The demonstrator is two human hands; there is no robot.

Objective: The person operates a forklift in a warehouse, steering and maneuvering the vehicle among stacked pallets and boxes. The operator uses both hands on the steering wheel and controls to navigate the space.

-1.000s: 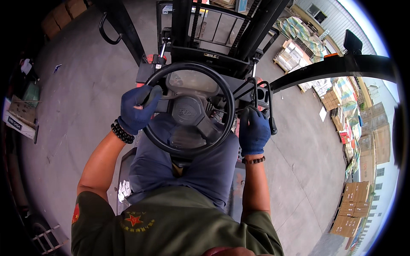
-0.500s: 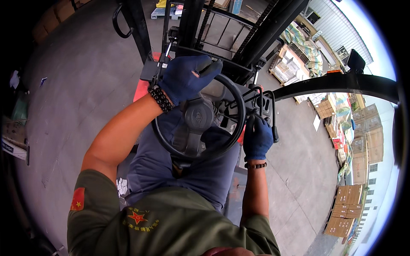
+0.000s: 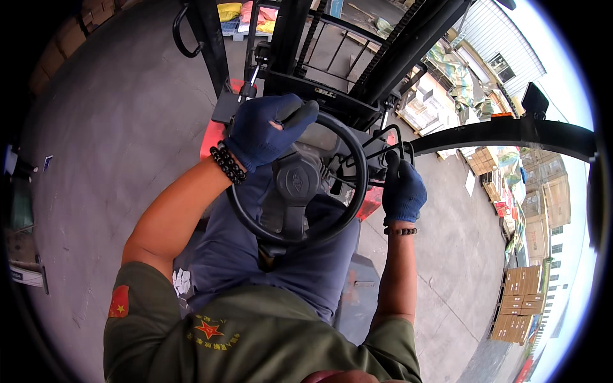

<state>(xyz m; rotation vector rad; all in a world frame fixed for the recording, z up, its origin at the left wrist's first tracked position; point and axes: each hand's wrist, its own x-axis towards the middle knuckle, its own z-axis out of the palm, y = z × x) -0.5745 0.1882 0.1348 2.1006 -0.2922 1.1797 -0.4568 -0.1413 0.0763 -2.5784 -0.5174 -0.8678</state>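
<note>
I sit at the controls of a forklift, with a round black steering wheel (image 3: pixel 363 182) in front of me. My left hand (image 3: pixel 267 131), in a dark blue glove, is closed over the upper left of the rim, and it hides that stretch of the wheel. Right of the wheel, my right hand (image 3: pixel 405 195), gloved the same, is closed at the bent black control levers (image 3: pixel 391 129). The glove covers the lever end under its fingers. Beaded bracelets circle both wrists.
The black forklift mast (image 3: pixel 294 41) rises ahead. A curved black frame bar (image 3: pixel 498 135) with a mirror (image 3: pixel 534 101) spans the right. Beyond lie stacked brown cartons (image 3: pixel 518 297), wrapped pallet loads (image 3: pixel 429 105), and colored sacks (image 3: pixel 257 14) on a blue pallet. Grey concrete floor (image 3: pixel 121 127) surrounds the forklift.
My right hand has shifted right and slightly forward at the levers. My left hand has moved a little left and nearer to me with the wheel rim. The surroundings have shifted slightly.
</note>
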